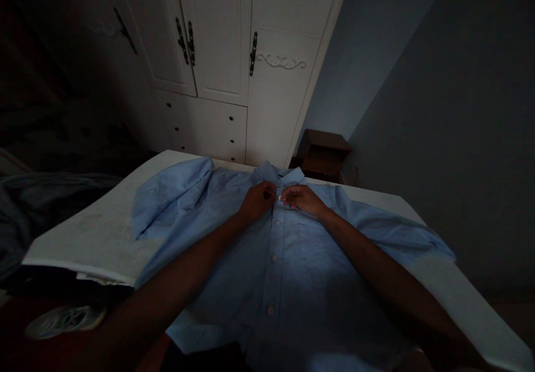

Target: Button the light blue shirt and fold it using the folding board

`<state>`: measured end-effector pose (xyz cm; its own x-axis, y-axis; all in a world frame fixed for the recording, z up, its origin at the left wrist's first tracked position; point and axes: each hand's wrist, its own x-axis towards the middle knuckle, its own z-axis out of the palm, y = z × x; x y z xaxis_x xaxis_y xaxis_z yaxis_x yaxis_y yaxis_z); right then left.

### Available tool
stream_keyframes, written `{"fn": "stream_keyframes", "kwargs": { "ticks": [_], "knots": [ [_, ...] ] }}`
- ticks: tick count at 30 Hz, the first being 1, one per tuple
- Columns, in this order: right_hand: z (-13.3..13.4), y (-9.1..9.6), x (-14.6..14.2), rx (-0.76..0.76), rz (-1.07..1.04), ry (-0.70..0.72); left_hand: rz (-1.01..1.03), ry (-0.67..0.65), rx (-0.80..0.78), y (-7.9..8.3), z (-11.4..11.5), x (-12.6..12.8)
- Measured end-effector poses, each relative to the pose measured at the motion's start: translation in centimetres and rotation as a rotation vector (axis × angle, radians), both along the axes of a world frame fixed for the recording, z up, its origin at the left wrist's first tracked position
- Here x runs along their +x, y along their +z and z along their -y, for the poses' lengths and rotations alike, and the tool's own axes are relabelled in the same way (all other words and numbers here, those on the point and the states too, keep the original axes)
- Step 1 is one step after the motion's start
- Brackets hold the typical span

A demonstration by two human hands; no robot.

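Note:
A light blue button-up shirt [234,283] lies spread front side up, its collar [293,177] at the far end and its sleeves out to both sides. Just below the collar, my left hand [259,198] pinches the edge of the front placket. Close beside it my right hand [303,198] has its fingers bent and pressed together at the same spot, by a small white button [280,197]. Down the placket several more buttons [275,258] show. The exact hold of the fingertips on the cloth is too small to make out.
The shirt rests on a white table [96,233]. Behind stands a white wardrobe [221,38] with dark handles, and a brown nightstand [326,146] is by the wall. Dark cloth [37,205] lies at the left. A shoe [64,321] is on the floor at lower left.

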<state>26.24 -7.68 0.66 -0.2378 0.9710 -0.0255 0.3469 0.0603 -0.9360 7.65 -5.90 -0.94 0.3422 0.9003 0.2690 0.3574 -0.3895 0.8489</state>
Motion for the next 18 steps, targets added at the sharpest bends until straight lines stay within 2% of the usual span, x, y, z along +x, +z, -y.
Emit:
{"fn": "stream_keyframes", "kwargs": {
  "ticks": [5, 10, 12, 15, 18],
  "knots": [
    [-0.1, -0.5, 0.1, 0.188, 0.188, -0.104, -0.083, 0.002, 0.082, 0.0, -0.1, -0.2],
    [-0.2, -0.2, 1.4, 0.344, 0.444, -0.083, -0.411, -0.009, 0.386, 0.5, 0.2, -0.9],
    [0.0, -0.2, 1.7, 0.405, 0.585, -0.062, -0.545, -0.013, 0.435, 0.5, 0.2, -1.2],
    [0.7, -0.6, 1.9, 0.414, 0.771, -0.059, -0.669, -0.027, 0.417, 0.1, 0.3, -1.6],
    [1.2, -1.3, 2.3, 0.316, 0.834, -0.042, -0.712, -0.018, 0.379, -0.2, 0.3, -1.8]
  ]
}}
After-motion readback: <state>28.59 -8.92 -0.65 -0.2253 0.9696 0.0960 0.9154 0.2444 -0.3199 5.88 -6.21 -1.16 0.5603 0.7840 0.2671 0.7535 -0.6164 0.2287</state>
